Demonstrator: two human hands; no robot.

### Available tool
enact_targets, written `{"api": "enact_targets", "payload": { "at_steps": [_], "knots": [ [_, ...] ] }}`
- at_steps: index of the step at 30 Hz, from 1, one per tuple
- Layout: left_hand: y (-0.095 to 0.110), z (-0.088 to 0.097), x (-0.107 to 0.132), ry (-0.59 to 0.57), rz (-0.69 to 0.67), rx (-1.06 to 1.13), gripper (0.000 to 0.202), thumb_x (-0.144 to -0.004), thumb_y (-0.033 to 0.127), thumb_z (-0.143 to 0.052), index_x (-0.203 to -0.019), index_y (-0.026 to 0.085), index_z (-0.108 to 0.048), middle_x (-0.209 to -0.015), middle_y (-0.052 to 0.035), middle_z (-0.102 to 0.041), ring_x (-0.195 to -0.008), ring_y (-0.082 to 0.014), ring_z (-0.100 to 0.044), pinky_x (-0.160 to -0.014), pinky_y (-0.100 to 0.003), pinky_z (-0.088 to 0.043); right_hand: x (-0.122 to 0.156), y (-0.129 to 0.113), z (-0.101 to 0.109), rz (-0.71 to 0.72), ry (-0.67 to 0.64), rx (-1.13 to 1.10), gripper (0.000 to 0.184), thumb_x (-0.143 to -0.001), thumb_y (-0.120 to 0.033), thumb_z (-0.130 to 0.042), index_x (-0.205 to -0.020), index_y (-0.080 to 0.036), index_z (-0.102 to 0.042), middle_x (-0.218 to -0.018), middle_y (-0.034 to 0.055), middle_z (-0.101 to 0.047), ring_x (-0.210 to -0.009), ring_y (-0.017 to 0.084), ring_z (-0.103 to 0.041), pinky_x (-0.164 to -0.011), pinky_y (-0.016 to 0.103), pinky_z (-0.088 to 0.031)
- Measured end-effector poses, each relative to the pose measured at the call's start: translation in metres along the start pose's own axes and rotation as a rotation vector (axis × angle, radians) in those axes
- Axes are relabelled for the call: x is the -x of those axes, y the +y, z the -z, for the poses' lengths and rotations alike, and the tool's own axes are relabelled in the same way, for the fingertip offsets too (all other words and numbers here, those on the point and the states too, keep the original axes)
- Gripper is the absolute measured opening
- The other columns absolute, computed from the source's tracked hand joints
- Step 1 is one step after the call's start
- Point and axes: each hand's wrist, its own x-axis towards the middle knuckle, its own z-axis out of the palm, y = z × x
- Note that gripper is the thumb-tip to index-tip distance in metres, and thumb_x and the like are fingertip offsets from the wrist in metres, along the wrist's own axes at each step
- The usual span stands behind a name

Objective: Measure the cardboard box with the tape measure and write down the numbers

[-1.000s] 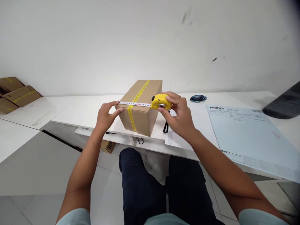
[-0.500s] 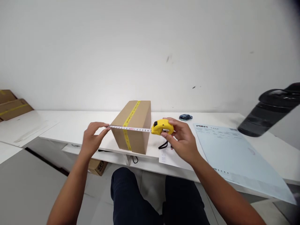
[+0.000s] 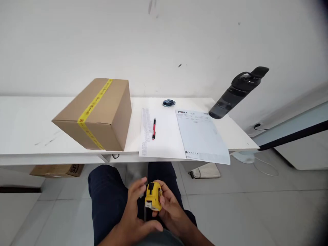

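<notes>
Both of my hands are down over my lap, below the table's front edge. My right hand (image 3: pixel 171 210) is closed around a yellow tape measure (image 3: pixel 153 196), its tape drawn in. My left hand (image 3: pixel 134 208) cups the tape measure from the left, fingers curled against it. A brown cardboard box (image 3: pixel 98 114) with a yellow tape strip stands on the white table (image 3: pixel 30 126) at the left, away from both hands.
A red pen (image 3: pixel 154 128) lies on a white sheet (image 3: pixel 164 136) beside a printed form (image 3: pixel 202 135). A dark water bottle (image 3: pixel 237 91) stands at the table's right end, a small dark object (image 3: pixel 168 103) near the wall. Another carton (image 3: pixel 57 169) sits under the table.
The tape was stretched across the box's top between both hands. Now the tape is drawn in, both hands have dropped to my lap, and the view has swung right.
</notes>
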Motion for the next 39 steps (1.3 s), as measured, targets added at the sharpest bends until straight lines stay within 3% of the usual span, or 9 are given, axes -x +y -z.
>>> {"api": "enact_targets", "payload": {
  "at_steps": [3, 6, 8, 11, 13, 18, 24, 29, 39],
  "knots": [
    [-0.009, -0.02, 0.012, -0.034, 0.176, 0.316, 0.089, -0.078, 0.074, -0.067, -0.149, 0.028, -0.044, -0.139, -0.017, -0.062, -0.13, -0.0287, -0.061, -0.103, -0.039, -0.056, 0.005, -0.011, 0.011, 0.158, -0.107, 0.375, 0.049, -0.089, -0.061, -0.067, -0.129, -0.036, -0.055, -0.114, 0.0043, -0.067, -0.091, 0.019, -0.067, -0.076, 0.033, -0.055],
    [-0.009, -0.018, 0.002, 0.016, 0.237, 0.48, 0.082, -0.078, 0.073, -0.069, -0.146, 0.032, -0.047, -0.13, -0.0124, -0.067, -0.118, -0.026, -0.068, -0.097, -0.035, -0.057, -0.028, -0.068, 0.017, 0.535, -0.339, 1.145, 0.046, -0.099, -0.065, -0.041, -0.111, -0.028, -0.067, -0.1, 0.0088, -0.072, -0.088, 0.025, -0.067, -0.079, 0.04, -0.052],
    [-0.012, -0.011, -0.014, -0.016, 0.259, 0.462, 0.075, -0.081, 0.07, -0.069, -0.142, 0.029, -0.051, -0.121, -0.0123, -0.07, -0.108, -0.0257, -0.07, -0.091, -0.035, -0.058, -0.074, -0.12, 0.017, 0.734, -0.179, 1.734, 0.06, -0.105, -0.053, -0.023, -0.082, -0.022, -0.068, -0.078, 0.0091, -0.07, -0.076, 0.023, -0.064, -0.074, 0.038, -0.047],
    [-0.029, -0.001, -0.048, 0.012, 0.262, 0.366, 0.063, -0.087, 0.064, -0.066, -0.136, 0.024, -0.056, -0.114, -0.0128, -0.072, -0.1, -0.0256, -0.071, -0.085, -0.036, -0.057, -0.156, -0.188, 0.01, 0.677, 0.056, 2.134, 0.042, -0.104, -0.028, -0.033, -0.108, -0.01, -0.07, -0.095, 0.0187, -0.07, -0.081, 0.025, -0.061, -0.069, 0.035, -0.038],
    [-0.046, 0.004, -0.074, 0.103, 0.287, 0.357, 0.063, -0.091, 0.066, -0.058, -0.135, 0.021, -0.053, -0.111, -0.0134, -0.073, -0.098, -0.0254, -0.071, -0.084, -0.037, -0.057, -0.202, -0.215, 0.006, 0.545, -0.048, 2.516, 0.045, -0.098, -0.009, -0.037, -0.138, -0.008, -0.056, -0.109, 0.0216, -0.07, -0.082, 0.023, -0.061, -0.067, 0.033, -0.035],
    [-0.083, 0.019, -0.128, -0.151, 0.338, 0.134, 0.069, -0.086, 0.068, -0.06, -0.134, 0.018, -0.053, -0.115, -0.0138, -0.073, -0.101, -0.0262, -0.07, -0.089, -0.038, -0.054, -0.242, -0.236, 0.006, 0.583, -0.32, 2.53, 0.032, -0.094, -0.007, -0.047, -0.116, -0.016, -0.068, -0.11, 0.0142, -0.074, -0.089, 0.022, -0.065, -0.072, 0.032, -0.036],
    [-0.084, 0.026, -0.144, -0.423, 0.366, -0.235, 0.061, -0.086, 0.058, -0.055, -0.136, 0.022, -0.054, -0.116, -0.007, -0.074, -0.094, -0.0253, -0.071, -0.082, -0.036, -0.053, -0.226, -0.214, 0.018, 0.73, -0.074, 2.196, 0.028, -0.097, -0.019, -0.041, -0.12, -0.014, -0.056, -0.098, 0.0126, -0.076, -0.083, 0.022, -0.068, -0.069, 0.031, -0.042],
    [-0.079, 0.022, -0.14, -0.417, 0.382, -0.304, 0.061, -0.083, 0.055, -0.06, -0.136, 0.025, -0.054, -0.122, -0.0047, -0.073, -0.104, -0.0275, -0.071, -0.087, -0.036, -0.052, -0.219, -0.183, 0.021, 0.572, -0.098, 1.363, 0.011, -0.087, -0.034, -0.056, -0.093, -0.024, -0.056, -0.074, -0.0015, -0.068, -0.065, 0.016, -0.059, -0.062, 0.028, -0.044],
    [-0.077, 0.023, -0.143, -0.303, 0.524, -0.157, 0.057, -0.085, 0.051, -0.066, -0.134, 0.026, -0.054, -0.116, -0.0043, -0.075, -0.096, -0.0232, -0.072, -0.079, -0.031, -0.053, -0.224, -0.183, 0.021, 0.393, -0.09, 1.21, 0.015, -0.079, -0.034, -0.059, -0.072, -0.021, -0.06, -0.065, -0.0009, -0.057, -0.062, 0.014, -0.047, -0.06, 0.03, -0.038]
  ]
}}
